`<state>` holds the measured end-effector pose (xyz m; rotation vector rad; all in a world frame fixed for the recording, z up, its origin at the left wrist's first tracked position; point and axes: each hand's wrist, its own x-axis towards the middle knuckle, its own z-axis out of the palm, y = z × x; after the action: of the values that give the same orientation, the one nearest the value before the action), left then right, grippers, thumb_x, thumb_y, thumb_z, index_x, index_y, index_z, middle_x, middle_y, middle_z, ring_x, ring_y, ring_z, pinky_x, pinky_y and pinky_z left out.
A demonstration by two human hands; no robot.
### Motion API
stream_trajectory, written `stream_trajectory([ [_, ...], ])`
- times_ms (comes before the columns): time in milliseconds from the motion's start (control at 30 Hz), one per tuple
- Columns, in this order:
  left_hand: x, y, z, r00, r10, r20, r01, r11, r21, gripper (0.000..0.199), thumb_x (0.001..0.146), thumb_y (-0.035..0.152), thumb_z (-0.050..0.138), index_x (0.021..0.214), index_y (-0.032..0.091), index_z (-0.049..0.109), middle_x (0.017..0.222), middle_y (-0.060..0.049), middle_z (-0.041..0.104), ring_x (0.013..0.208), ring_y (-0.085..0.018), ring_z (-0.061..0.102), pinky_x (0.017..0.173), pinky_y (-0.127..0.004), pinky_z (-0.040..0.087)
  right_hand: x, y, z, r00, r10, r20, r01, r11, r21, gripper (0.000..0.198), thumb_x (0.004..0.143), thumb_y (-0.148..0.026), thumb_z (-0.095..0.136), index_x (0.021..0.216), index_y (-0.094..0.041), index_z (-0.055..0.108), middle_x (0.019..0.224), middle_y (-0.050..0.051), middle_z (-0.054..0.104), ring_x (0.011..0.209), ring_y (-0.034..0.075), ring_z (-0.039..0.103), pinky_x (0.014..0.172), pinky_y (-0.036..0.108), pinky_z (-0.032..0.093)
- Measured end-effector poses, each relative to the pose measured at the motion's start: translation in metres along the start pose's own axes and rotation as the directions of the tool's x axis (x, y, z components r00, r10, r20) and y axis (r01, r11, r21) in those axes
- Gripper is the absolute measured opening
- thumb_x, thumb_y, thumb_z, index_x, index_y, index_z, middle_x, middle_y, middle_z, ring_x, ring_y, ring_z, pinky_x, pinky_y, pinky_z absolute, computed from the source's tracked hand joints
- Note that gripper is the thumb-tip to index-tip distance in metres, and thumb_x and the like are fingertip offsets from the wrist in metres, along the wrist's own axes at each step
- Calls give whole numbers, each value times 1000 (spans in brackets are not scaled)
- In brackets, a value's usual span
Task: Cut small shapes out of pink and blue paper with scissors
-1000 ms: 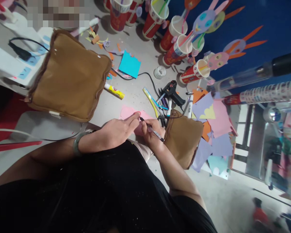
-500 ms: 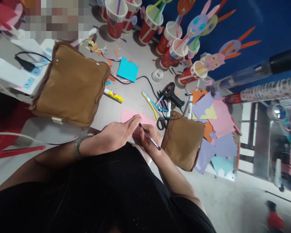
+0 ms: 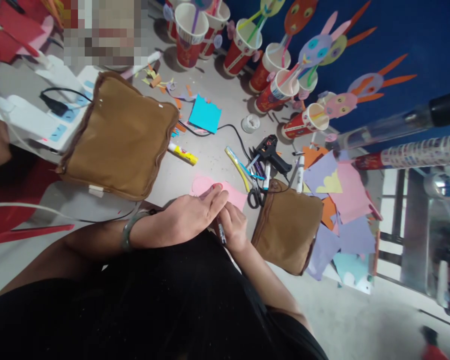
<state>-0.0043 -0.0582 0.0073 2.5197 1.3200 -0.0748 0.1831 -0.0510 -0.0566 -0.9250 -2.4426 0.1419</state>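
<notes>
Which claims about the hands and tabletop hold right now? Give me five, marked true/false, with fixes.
1. The right hand holds a pen. True.
2. The scissors are in the left hand. False: the scissors lie apart from both hands, by the smaller brown pouch.
3. A bracelet is on the left wrist. True.
4. The bright blue paper lies right of the glue gun in the picture. False: the bright blue paper lies to the left of the glue gun.
5. Part of the pink paper shows beyond the hands. True.
</notes>
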Motion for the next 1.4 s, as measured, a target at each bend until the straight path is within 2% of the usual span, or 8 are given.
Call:
stream_trajectory([
  [300,1,0,-5,998,-2,55,1,1000,19,63,91,6,38,155,5,32,156,-23,46,73,-21,75,51,-34,50,11,-6,-1,1000,-16,-14,15,996,-91,24,94,-11,48,116,-16,57,85,11,68,74,23,65,64,35,57],
  [500,-3,-8,7,998,41,-51,-41,999,14,65,92,11,41,155,3,26,150,-25,51,70,-18,71,50,-32,42,10,-5,-7,1000,13,24,-13,1000,-18,21,96,-12,49,115,-18,55,88,10,71,75,22,67,64,33,57],
  [700,-2,-14,9,1000,28,-1,-28,999,-31,61,99,18,36,156,4,18,137,-23,62,77,-20,73,55,-31,43,2,-1,-7,999,23,-27,-22,999,30,16,98,-16,51,113,-18,56,92,12,73,80,21,71,67,31,60],
  [867,-1,-15,2,997,-24,71,29,996,-78,62,98,18,41,156,10,20,133,-22,65,85,-22,74,66,-30,49,-4,3,-1,994,60,-87,-57,998,35,21,98,-16,52,118,-18,58,94,10,73,82,21,72,68,30,61],
  [1000,0,-20,-1,995,-21,102,30,996,-88,63,99,22,42,157,11,19,137,-23,63,85,-26,75,64,-33,48,-10,4,-1,989,108,-97,-98,990,101,28,96,-14,56,124,-17,59,100,12,73,91,21,73,77,31,63],
  [1100,-1,-26,0,995,-25,98,35,995,-98,61,101,28,43,156,15,21,124,-19,71,86,-29,76,64,-33,47,-14,4,-6,987,120,-110,-110,990,89,41,96,-13,55,137,-18,54,105,13,74,93,21,74,79,31,63],
  [1267,-3,-33,7,999,16,31,-14,996,-92,68,100,38,48,158,18,17,121,-18,72,86,-29,75,66,-33,47,-19,-2,-17,1000,-2,11,3,994,-112,49,95,-12,55,144,-16,48,116,16,75,114,31,71,95,45,61],
  [1400,1,-35,12,1000,15,12,-14,994,-111,70,99,41,51,158,19,20,110,-14,74,83,-26,74,70,-32,47,-19,-5,-17,985,43,165,-20,990,-140,57,98,-27,57,149,-7,38,123,22,72,125,35,65,98,48,61],
])
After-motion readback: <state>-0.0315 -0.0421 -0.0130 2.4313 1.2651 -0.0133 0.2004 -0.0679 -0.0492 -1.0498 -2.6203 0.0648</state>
